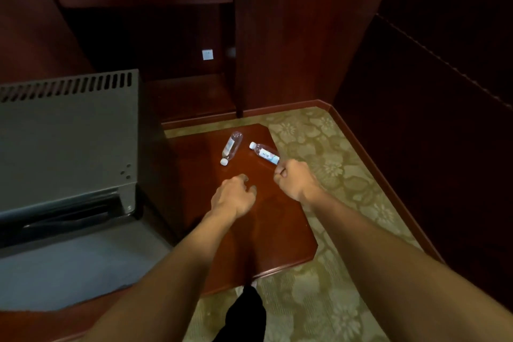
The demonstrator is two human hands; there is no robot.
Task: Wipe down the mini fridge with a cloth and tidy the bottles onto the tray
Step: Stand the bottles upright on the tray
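Head view: right bottle (266,153) base gripped by curled R hand (293,178) for righting on tray (280,247); L hand (232,197) fingers loosely curled, nothing held.

L hand (234,197): forearm extended, fingers loosely curled, holding nothing, above tray (288,244) | R hand (294,179): forearm extended, fist curled, at tray's right edge; grip contents unclear

Dim, warm light; the upper cabinetry sinks into near-black shadow. A soft sheen glares off the wooden tray (280,230). Edges bow from the wide lens, and everything looks slightly soft.
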